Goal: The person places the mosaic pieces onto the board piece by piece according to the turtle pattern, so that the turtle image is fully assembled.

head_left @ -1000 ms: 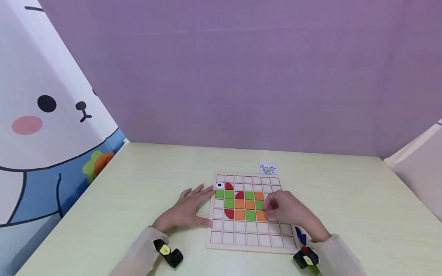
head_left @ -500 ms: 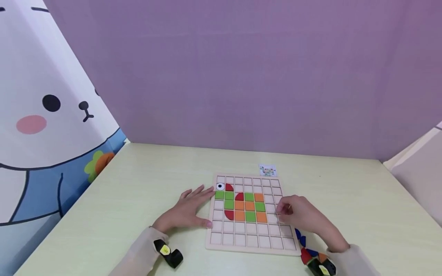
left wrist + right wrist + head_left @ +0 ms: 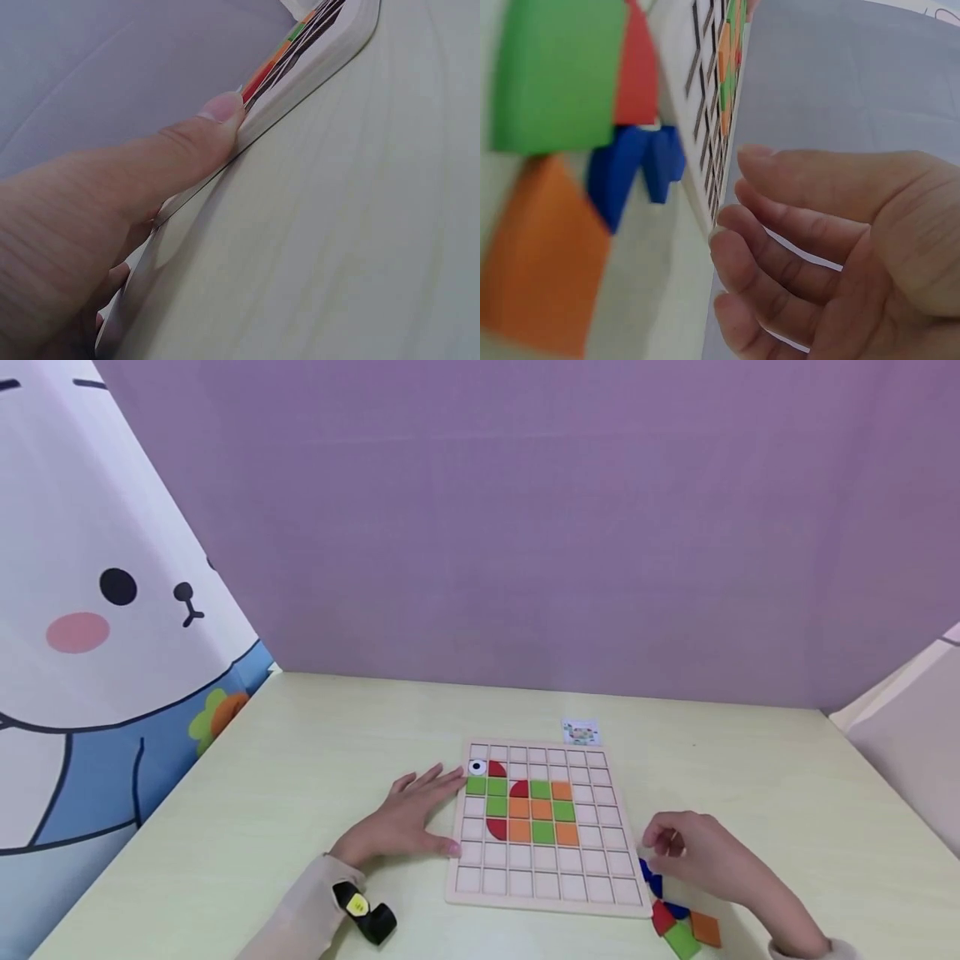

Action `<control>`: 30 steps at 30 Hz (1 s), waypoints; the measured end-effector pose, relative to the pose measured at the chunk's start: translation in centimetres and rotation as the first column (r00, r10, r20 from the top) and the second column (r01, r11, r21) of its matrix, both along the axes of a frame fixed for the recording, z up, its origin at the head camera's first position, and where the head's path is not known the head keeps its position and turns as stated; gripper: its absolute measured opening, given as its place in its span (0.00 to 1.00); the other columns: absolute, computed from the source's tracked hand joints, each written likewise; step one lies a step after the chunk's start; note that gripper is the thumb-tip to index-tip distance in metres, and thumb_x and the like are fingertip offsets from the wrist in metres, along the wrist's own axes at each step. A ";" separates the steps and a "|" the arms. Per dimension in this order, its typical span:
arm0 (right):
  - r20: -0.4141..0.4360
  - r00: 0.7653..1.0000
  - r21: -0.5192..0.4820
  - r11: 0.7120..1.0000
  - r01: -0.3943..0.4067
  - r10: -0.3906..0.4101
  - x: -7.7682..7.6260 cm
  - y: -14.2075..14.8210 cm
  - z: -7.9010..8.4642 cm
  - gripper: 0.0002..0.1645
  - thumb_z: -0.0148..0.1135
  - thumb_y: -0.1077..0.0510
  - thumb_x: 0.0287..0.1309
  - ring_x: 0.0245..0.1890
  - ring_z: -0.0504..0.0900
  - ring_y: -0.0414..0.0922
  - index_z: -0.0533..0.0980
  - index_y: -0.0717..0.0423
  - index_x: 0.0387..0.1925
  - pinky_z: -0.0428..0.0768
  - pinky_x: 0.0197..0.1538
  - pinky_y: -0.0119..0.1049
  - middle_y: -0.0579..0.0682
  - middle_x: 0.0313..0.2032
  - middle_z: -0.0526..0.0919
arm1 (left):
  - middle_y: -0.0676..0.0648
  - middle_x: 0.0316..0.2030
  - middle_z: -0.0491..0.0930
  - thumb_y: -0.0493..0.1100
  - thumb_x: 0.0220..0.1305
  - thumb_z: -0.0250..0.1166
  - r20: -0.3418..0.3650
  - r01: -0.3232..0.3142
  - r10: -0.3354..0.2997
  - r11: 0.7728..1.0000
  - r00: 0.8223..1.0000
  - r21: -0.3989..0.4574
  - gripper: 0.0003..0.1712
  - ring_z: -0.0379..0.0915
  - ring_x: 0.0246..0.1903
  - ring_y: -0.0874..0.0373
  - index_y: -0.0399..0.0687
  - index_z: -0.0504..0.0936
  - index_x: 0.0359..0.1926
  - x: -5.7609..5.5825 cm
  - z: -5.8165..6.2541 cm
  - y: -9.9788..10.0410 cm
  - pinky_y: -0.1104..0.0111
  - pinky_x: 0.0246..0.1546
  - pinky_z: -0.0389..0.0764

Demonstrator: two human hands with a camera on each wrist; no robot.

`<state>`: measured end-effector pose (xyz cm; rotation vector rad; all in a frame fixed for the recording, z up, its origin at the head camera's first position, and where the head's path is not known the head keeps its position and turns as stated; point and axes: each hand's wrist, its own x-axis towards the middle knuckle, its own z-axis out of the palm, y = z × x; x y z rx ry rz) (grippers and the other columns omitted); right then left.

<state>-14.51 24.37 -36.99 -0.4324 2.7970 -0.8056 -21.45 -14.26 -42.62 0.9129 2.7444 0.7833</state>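
A pale wooden grid board lies on the table. Several green squares and orange squares fill cells in its middle and left, with rounded red tiles and an eye tile. My left hand has spread fingers at the board's left edge; in the left wrist view the thumb touches the rim. Off the board's right edge, my right hand hovers with loosely bent fingers. The right wrist view shows nothing between its thumb and fingers.
Loose tiles lie near the board's lower right corner: blue ones, a red one, a green square and an orange square. A small printed card lies behind the board. A purple panel rises behind the table.
My right hand has moved right and toward me, off the lower orange tile and away from the board. More loose tiles now show beneath it. The left hand stays put.
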 end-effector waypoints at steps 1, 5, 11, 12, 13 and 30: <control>0.012 1.000 0.001 1.000 0.005 -0.005 0.2 0.2 -0.1 0.08 0.69 0.62 0.49 0.26 0.70 0.36 0.76 0.52 0.30 0.71 0.29 0.27 0.42 0.25 0.75 | 0.49 0.74 0.53 0.68 0.49 0.67 0.001 -0.002 0.002 1.000 1.000 -0.001 0.56 0.37 0.74 0.44 0.51 0.55 0.73 0.0 0.0 0.0 0.41 0.69 0.41; 0.067 0.997 -0.004 1.000 0.031 -0.031 0.9 0.5 -0.6 0.12 0.72 0.58 0.47 0.27 0.70 0.37 0.75 0.51 0.31 0.71 0.29 0.27 0.43 0.26 0.75 | 0.49 0.74 0.52 0.68 0.49 0.67 0.000 -0.008 0.008 1.000 1.000 0.000 0.56 0.37 0.74 0.44 0.51 0.55 0.73 0.1 0.0 -0.1 0.41 0.69 0.41; 0.135 0.987 0.033 0.996 0.084 -0.088 1.7 0.5 -0.9 0.21 0.76 0.51 0.40 0.34 0.71 0.42 0.75 0.49 0.35 0.71 0.33 0.28 0.44 0.30 0.75 | 0.49 0.74 0.52 0.68 0.49 0.67 0.016 -0.010 0.009 1.000 1.000 0.009 0.56 0.37 0.74 0.43 0.51 0.55 0.73 0.2 0.2 -0.1 0.40 0.68 0.40; 0.141 0.985 0.041 0.995 0.093 -0.098 1.8 0.5 -0.9 0.22 0.77 0.51 0.39 0.35 0.71 0.42 0.75 0.49 0.36 0.71 0.34 0.29 0.44 0.30 0.75 | 0.49 0.74 0.52 0.68 0.49 0.67 0.016 -0.010 0.010 1.000 1.000 0.006 0.56 0.37 0.74 0.44 0.52 0.55 0.73 0.2 0.2 -0.1 0.41 0.69 0.40; 0.149 0.983 0.053 0.993 0.105 -0.111 1.9 0.4 -1.0 0.23 0.77 0.51 0.38 0.36 0.71 0.43 0.75 0.49 0.36 0.72 0.35 0.30 0.44 0.31 0.75 | 0.49 0.74 0.52 0.68 0.49 0.67 0.014 -0.010 0.010 1.000 1.000 0.003 0.56 0.37 0.75 0.44 0.52 0.55 0.73 0.2 0.1 -0.1 0.41 0.69 0.40; 0.116 0.993 -0.021 1.000 0.023 -0.020 2.0 1.8 -1.8 0.31 0.80 0.56 0.32 0.36 0.69 0.43 0.72 0.53 0.41 0.73 0.35 0.26 0.46 0.33 0.72 | 0.50 0.74 0.52 0.68 0.48 0.67 0.001 -0.018 0.018 1.000 1.000 -0.011 0.56 0.37 0.75 0.45 0.52 0.55 0.73 0.4 0.3 0.0 0.42 0.69 0.40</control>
